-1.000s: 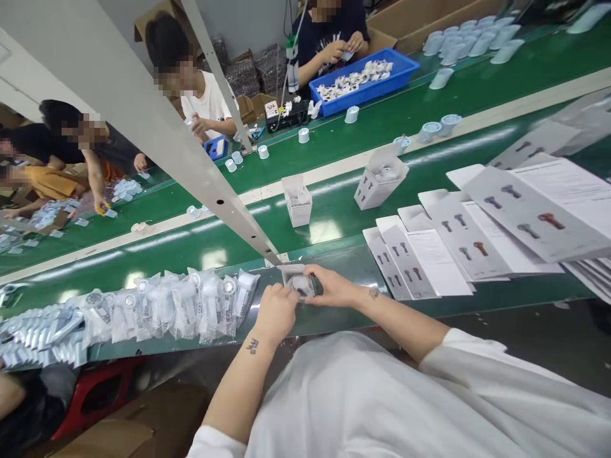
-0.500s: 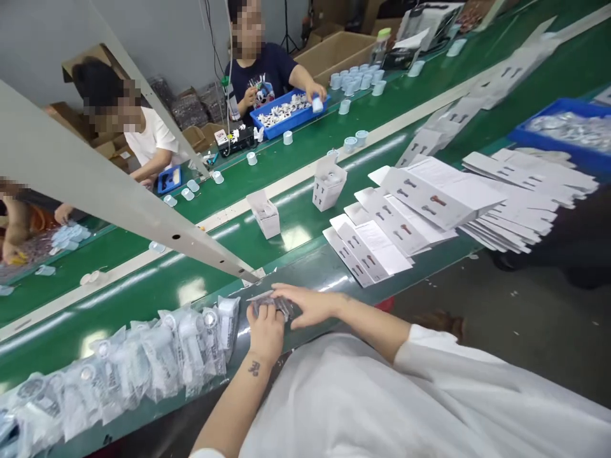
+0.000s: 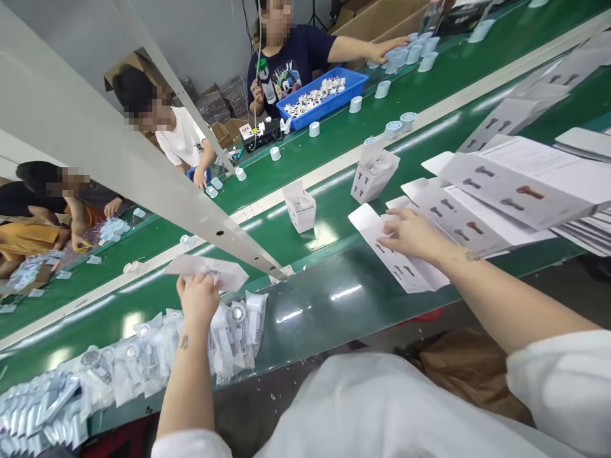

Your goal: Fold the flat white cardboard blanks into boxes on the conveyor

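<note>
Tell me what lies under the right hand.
Under the right hand is a printed white carton. The hand covers part of it; whatever lies beneath the carton is hidden.

There is room to slide over the dark green surface [image 3: 315, 321], between the row of clear plastic bags [image 3: 136, 356] and the flat white printed card boxes [image 3: 458, 216]. Behind, a tall white metal post [image 3: 200, 207] and two white open boxes [image 3: 301, 215] block the way.
</note>
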The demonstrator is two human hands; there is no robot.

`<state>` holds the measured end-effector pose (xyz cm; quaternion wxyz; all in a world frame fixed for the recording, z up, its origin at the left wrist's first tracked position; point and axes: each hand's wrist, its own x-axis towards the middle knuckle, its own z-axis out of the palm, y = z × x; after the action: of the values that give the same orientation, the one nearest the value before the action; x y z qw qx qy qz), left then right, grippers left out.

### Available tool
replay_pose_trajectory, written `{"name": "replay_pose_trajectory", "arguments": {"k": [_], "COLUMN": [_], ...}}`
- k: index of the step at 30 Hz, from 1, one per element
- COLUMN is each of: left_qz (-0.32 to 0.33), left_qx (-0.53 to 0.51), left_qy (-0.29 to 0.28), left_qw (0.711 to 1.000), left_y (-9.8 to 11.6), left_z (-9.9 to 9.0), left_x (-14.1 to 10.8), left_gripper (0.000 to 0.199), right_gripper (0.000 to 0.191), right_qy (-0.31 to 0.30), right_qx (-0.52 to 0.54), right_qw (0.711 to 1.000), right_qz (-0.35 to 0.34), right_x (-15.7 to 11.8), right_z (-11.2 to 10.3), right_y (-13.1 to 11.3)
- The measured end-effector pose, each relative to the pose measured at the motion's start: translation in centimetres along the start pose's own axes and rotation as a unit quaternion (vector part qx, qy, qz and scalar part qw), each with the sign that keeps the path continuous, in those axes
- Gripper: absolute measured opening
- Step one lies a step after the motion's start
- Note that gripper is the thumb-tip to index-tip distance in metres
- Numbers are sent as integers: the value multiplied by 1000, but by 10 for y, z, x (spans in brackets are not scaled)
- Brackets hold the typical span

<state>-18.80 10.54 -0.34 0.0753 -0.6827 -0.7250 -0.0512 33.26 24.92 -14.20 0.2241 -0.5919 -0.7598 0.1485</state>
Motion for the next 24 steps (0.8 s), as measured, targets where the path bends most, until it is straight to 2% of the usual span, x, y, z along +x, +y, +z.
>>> {"name": "replay_pose_trajectory", "arguments": {"k": [2,5,8,10,12,15,18,21,24], "left_qz": [-6,-12,-8,-5,-10,-54,-134,-198,-247], "left_qx": [-4,-12,-24,-37,-48,-59,-71,-86,-100], "left_qy": [-17,-43,-63,-75,-81,-88,-133,-206,-220], "left_qw": [1000,999,998,996,995,993,980,954,939], "left_y": [0,9,20,24,25,26,37,60,80], "left_z": [32,76,102,106,102,90,91,111,139], "left_x": [31,65,85,90,87,53,-16,-86,-124], "left_gripper": [24,17,20,27,32,37,36,31,50], "right_gripper": [31,32,45,51,53,53,43,42,31], "right_qy": [32,138,199,190,155,88,20,-28,-33], "right_qx": [4,25,28,33,45,31,-9,-18,-9], "right_qw": [999,984,968,969,974,978,978,964,943], "right_qz": [-41,-109,-147,-151,-160,-187,-205,-263,-332], "right_x": [-15,-40,-66,-83,-101,-127,-144,-147,-134], "right_z": [-9,-5,30,61,87,102,94,86,85], "right_y": [-36,-93,-137,-156,-167,-177,-178,-174,-170]}}
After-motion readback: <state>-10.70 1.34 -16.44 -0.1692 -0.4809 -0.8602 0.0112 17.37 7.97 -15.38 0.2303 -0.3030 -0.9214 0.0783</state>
